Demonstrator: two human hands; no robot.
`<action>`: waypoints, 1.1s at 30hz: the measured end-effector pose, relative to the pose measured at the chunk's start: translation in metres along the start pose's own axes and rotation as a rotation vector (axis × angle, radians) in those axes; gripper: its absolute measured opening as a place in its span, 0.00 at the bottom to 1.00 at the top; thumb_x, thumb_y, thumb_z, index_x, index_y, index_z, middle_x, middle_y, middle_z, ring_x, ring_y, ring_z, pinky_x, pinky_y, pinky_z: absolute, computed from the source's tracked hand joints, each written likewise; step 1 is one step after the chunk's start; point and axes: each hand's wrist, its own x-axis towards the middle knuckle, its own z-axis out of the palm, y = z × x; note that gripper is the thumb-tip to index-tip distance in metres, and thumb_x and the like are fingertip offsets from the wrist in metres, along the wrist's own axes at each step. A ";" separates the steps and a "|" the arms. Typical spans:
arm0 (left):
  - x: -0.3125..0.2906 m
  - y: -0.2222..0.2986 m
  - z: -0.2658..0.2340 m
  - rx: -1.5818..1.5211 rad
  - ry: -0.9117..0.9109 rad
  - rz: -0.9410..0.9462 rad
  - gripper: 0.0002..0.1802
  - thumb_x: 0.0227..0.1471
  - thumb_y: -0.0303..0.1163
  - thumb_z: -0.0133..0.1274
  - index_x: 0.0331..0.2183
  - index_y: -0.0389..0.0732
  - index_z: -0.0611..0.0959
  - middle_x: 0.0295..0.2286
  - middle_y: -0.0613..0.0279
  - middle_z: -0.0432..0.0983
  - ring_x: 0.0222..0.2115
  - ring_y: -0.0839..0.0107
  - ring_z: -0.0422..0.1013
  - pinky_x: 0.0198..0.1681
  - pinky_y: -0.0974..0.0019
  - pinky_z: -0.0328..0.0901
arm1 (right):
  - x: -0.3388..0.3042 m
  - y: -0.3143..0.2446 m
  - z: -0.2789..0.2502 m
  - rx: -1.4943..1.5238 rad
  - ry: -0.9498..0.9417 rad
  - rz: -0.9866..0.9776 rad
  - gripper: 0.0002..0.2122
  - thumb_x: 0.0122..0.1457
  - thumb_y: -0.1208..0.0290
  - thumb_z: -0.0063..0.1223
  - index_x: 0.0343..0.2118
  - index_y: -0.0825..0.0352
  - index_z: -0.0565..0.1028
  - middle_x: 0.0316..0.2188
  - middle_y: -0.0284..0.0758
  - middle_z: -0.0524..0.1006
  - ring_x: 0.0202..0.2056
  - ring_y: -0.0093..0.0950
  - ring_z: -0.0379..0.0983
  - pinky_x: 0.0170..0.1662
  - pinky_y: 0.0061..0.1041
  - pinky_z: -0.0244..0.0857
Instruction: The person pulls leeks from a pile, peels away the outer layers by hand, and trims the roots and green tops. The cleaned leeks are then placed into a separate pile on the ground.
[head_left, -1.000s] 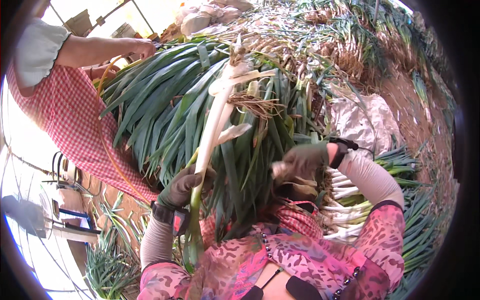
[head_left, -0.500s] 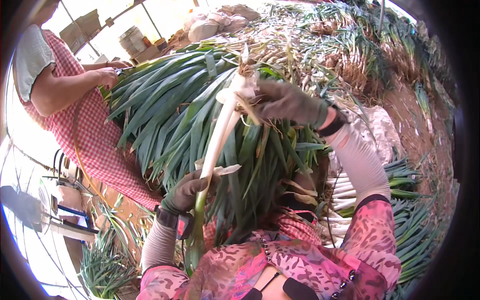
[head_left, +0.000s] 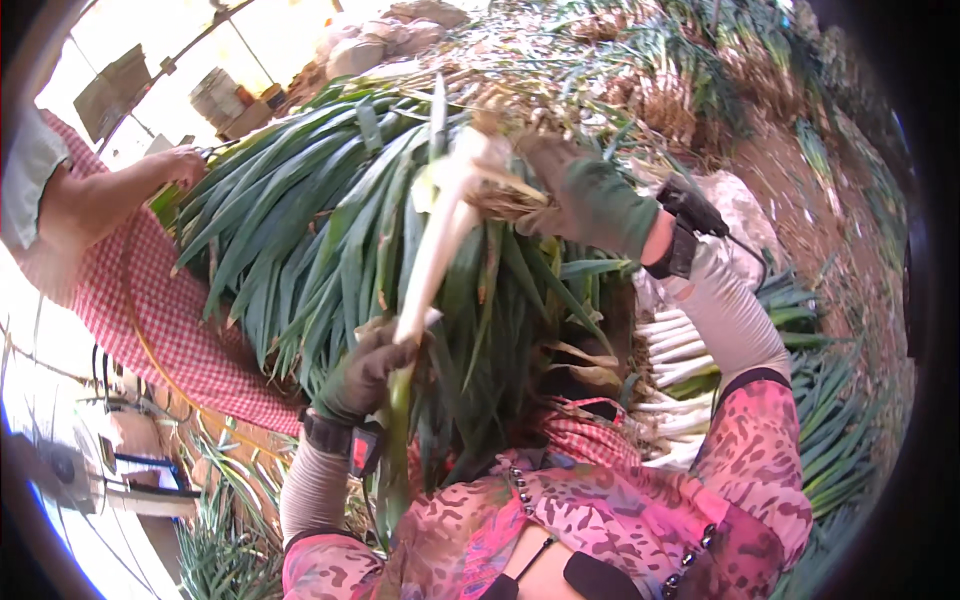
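A long green onion (head_left: 440, 235) with a thick white shank is held at a slant in front of me. My left hand (head_left: 365, 370), in a dark glove, is closed round its lower shank, where white turns to green. Beside the upper end, my gloved right hand (head_left: 590, 195) has its fingers apart, close to the brown hairy roots (head_left: 512, 203). Blur hides whether the fingertips touch them. Pale loose skin hangs near that end. Behind lies a big heap of green onions, its dark green leaves (head_left: 340, 220) drooping toward me.
At the left, a co-worker's hand (head_left: 180, 165) is by the heap's leaves; the person wears a red checked apron (head_left: 190, 350). White-shanked green onions (head_left: 680, 380) lie in a row at my right. More rooted bunches (head_left: 690, 90) stand behind. A bucket (head_left: 215, 98) is at the back left.
My right hand's fingers have spread and its back has turned more into view, beside the roots. My left hand keeps its grip. The surroundings have shifted left in the picture.
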 end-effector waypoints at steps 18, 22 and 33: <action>0.117 -0.007 0.133 -0.005 -0.792 -0.383 0.38 0.48 0.37 0.67 0.57 0.37 0.69 0.46 0.65 0.74 0.44 0.76 0.69 0.50 0.68 0.64 | -0.172 0.021 -0.055 0.871 0.725 1.138 0.15 0.67 0.60 0.44 0.38 0.70 0.75 0.30 0.35 0.78 0.28 0.25 0.74 0.32 0.22 0.70; 0.145 0.018 0.180 0.001 -0.802 -0.369 0.33 0.50 0.37 0.65 0.54 0.37 0.73 0.43 0.66 0.76 0.41 0.76 0.71 0.46 0.68 0.66 | -0.177 0.028 -0.123 0.994 1.222 1.094 0.16 0.67 0.60 0.45 0.46 0.70 0.71 0.30 0.33 0.76 0.27 0.21 0.73 0.30 0.21 0.70; 0.199 -0.043 0.180 0.528 -0.522 -0.481 0.29 0.49 0.43 0.61 0.49 0.35 0.76 0.34 0.60 0.79 0.34 0.75 0.72 0.40 0.67 0.68 | -0.326 0.074 0.188 1.164 0.145 1.815 0.24 0.60 0.57 0.53 0.54 0.68 0.69 0.44 0.40 0.73 0.44 0.33 0.68 0.48 0.29 0.64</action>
